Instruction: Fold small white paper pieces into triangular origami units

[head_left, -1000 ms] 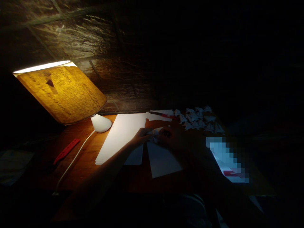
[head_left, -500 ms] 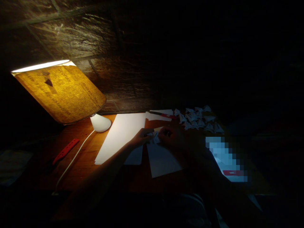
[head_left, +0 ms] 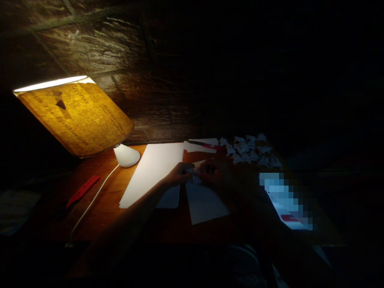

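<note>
Below the frame's centre, the fingers of our left hand (head_left: pixel 177 173) and right hand (head_left: pixel 211 173) pinch a folded paper (head_left: pixel 195 178) between them, neither nearer; its long axis we cannot tell in this gloom.

Over at ten o'clock, the glowing lampshade (head_left: pixel 81 120) is printed all over like an old page, and the bold heading at its own twelve o'clock seems to end in "ction". I can't make out the larger lettering running from its ten towards its five, the line at three, or the fine print between them. At four o'clock, the bright panel (head_left: pixel 283 210) is blocked out, its red patch illegible.
</note>
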The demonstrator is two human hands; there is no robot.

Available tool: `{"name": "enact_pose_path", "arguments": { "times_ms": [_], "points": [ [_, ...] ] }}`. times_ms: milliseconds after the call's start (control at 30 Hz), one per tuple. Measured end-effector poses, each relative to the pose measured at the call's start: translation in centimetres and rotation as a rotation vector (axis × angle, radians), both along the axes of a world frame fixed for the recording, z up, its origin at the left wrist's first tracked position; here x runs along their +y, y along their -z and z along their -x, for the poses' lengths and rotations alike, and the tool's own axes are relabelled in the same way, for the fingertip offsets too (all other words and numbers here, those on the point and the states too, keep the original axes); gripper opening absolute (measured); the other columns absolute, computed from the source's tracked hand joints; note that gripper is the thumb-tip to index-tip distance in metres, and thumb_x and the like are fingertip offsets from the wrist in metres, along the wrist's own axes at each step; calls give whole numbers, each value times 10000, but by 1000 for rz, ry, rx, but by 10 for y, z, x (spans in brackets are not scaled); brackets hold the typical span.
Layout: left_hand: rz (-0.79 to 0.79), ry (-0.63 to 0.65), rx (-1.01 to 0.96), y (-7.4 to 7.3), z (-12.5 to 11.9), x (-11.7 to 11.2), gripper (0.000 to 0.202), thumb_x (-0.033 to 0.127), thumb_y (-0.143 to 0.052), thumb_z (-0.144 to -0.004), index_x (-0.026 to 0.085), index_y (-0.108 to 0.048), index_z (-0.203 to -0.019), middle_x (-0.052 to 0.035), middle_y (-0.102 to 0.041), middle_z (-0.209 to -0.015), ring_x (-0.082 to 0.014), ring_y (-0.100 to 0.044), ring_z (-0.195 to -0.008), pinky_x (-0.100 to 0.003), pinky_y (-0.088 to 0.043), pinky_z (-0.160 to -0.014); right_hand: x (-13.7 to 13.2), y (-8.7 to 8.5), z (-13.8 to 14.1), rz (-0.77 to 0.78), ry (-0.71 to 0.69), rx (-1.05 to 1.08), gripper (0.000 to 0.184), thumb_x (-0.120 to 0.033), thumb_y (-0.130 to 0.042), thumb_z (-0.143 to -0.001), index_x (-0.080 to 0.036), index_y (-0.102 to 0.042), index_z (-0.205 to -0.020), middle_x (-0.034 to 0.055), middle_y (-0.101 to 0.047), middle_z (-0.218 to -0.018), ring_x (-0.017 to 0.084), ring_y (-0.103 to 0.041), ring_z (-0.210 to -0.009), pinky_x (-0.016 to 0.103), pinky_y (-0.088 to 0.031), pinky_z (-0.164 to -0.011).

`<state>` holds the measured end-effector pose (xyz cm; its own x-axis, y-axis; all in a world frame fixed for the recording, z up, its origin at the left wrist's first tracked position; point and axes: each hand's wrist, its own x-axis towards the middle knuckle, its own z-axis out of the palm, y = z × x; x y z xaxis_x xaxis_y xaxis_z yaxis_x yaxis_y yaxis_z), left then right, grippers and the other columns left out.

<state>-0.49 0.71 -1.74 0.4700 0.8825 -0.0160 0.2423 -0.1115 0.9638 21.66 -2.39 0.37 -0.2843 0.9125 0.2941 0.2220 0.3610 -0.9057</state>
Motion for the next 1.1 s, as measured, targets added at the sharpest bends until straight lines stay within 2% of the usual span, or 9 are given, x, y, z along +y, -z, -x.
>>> {"name": "enact_pose_path", "arguments": {
  "times_ms": [100,167,233,333,433,600,733,967,1100],
  "points": [
    [-7,-1,-49,-4,-1,-1,454,546,-797,-731,112,-689,-810,2,-576,-658,-116,-512,-588,-218,-372,-527,0,0,0,-12,14,-10,85,-278,-728,-771,-194,-731,-783,13,-704,-752,143,-587,-672,255,-426,-612],
    [-15,111,-78,-10,-3,-3,517,628,-742,-794,133,-612,-713,39,-463,-598,-88,-427,-542,-210,-303,-494,0,0,0,-16,18,-9,61,-248,-704,-777,-195,-733,-776,11,-703,-744,143,-590,-672,255,-429,-618],
    [-38,165,-87,-17,-6,-5,531,639,-755,-793,151,-567,-699,56,-422,-594,-77,-399,-534,-206,-299,-487,1,0,0,-10,18,-13,56,-243,-704,-770,-192,-727,-765,8,-696,-727,140,-586,-659,255,-426,-615],
    [-60,180,-33,-22,-8,-7,512,611,-766,-792,154,-557,-694,42,-457,-611,-88,-456,-548,-202,-351,-487,1,-1,0,11,1,-26,67,-252,-732,-753,-187,-714,-754,3,-693,-719,133,-579,-644,252,-418,-608],
    [-44,199,13,-21,-7,-6,443,546,-749,-810,140,-591,-731,21,-506,-633,-100,-505,-550,-206,-396,-488,0,0,0,33,-27,-27,78,-259,-743,-758,-186,-720,-772,-2,-688,-716,126,-570,-635,242,-404,-592],
    [-272,271,94,-20,-5,-4,309,410,-694,-817,138,-614,-694,-21,-560,-698,-119,-514,-631,-235,-410,-558,-2,3,0,59,-48,-44,111,-280,-770,-763,-186,-710,-765,-9,-667,-699,120,-544,-618,239,-382,-568],
    [-351,296,114,-23,-6,-4,310,428,-650,-855,143,-646,-734,-34,-587,-716,-136,-542,-643,-259,-430,-600,-3,-1,0,-33,3,-85,119,-279,-767,-778,-194,-686,-758,-10,-655,-703,126,-547,-633,248,-383,-582],
    [-287,244,125,-23,-8,-8,403,496,-665,-865,176,-534,-658,11,-488,-645,-110,-490,-568,-230,-390,-513,-1,-1,-3,-87,-36,-110,84,-273,-749,-801,-214,-736,-860,6,-695,-790,141,-579,-679,260,-419,-623],
    [-239,215,115,-22,-7,-9,394,504,-662,-865,173,-537,-689,24,-482,-646,-111,-491,-576,-229,-384,-531,1,3,-5,-134,-8,-118,126,-254,-755,-787,-221,-746,-908,12,-699,-840,160,-611,-757,278,-449,-689]
  ]
}}
